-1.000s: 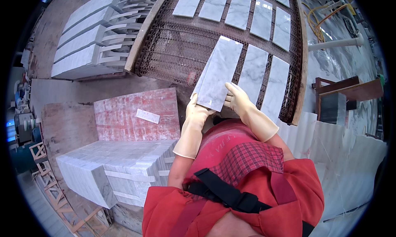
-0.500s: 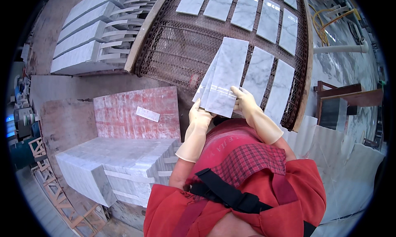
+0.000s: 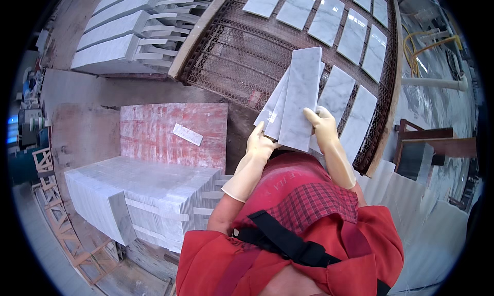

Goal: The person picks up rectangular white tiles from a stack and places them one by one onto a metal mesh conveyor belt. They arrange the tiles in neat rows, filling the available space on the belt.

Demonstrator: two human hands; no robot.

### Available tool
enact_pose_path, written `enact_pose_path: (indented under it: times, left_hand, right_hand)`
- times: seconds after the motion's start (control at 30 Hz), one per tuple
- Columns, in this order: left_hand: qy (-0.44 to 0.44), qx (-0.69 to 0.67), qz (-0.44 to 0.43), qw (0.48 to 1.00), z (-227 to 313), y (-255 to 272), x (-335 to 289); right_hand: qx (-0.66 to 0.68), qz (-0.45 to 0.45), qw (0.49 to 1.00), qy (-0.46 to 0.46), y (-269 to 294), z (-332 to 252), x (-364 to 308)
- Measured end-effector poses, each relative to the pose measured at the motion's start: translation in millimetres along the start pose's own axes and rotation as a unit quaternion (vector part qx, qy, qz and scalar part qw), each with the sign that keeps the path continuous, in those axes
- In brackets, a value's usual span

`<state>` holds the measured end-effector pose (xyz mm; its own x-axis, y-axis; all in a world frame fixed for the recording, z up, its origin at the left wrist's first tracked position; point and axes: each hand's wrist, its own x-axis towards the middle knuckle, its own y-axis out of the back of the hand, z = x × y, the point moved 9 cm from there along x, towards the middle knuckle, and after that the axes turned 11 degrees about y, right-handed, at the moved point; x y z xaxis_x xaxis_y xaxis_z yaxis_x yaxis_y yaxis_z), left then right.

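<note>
Both my hands wear cream rubber gloves and hold several grey-veined white marble tiles, fanned out near my apron. My left hand is closed round the near ends of the lower tiles, which splay to the left. With thumb on the face, my right hand grips the right edge of the top tile, which looks tilted. A strip of another tile shows behind its right edge. Two tiles, one of them a veined tile, lie on the wire-mesh belt right of the held ones.
More tiles lie in rows farther along the belt, between wooden side rails. At left stand strapped tile stacks and a large block of stacked tiles. A small white strip lies on a red-stained board.
The top tile has tilted and appears narrower, and the tiles beneath show more on its left. My right hand has shifted along with its edge. The whole view has swung slightly.
</note>
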<state>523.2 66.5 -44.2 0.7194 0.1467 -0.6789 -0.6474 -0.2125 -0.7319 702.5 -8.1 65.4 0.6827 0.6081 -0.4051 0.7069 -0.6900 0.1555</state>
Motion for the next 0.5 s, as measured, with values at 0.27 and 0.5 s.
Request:
enact_pose_path:
  times: [0.27,0.5]
  left_hand:
    - [-0.022,-0.004,0.085,0.996,-3,-35,-50]
    - [-0.026,0.11,0.04,0.993,-13,-5,-51]
  right_hand:
    - [0.13,-0.085,0.987,0.028,-88,-35,31]
    - [0.185,-0.128,0.974,-0.004,-199,-44,84]
